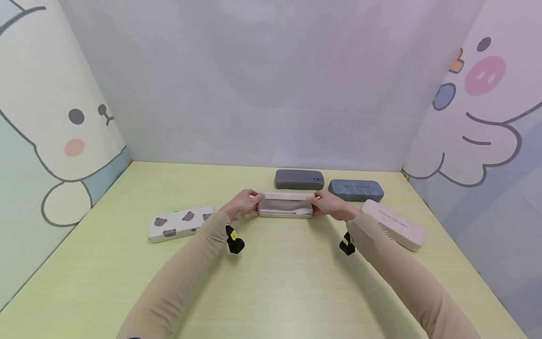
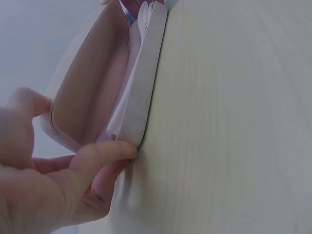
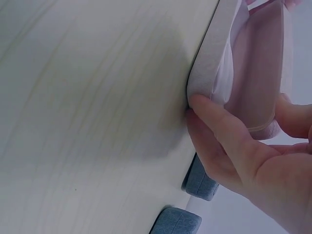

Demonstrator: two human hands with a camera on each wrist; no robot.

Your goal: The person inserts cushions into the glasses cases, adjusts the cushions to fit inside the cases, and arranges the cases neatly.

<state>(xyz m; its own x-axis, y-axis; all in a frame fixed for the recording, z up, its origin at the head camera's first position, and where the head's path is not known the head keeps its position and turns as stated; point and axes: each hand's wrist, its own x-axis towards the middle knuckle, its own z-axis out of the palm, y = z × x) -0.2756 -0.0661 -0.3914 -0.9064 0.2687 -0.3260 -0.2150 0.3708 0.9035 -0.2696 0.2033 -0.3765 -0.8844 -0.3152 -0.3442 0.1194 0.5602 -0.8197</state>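
A pale pinkish glasses case lies on the table with its lid raised. Inside is a white cloth, which also shows along the front wall in both wrist views. My left hand grips the case's left end, thumb on the lid's edge and fingers at the bottom part's corner in the left wrist view. At the opposite end, my right hand holds the case the same way. In the right wrist view, its fingertips press the lower corner while the thumb rests on the lid.
Left of the hands lies a white glasses case with bear heads. A dark grey case sits behind the held one, with a blue case to its right. A pink case lies beside my right forearm. Printed cloth walls enclose the table.
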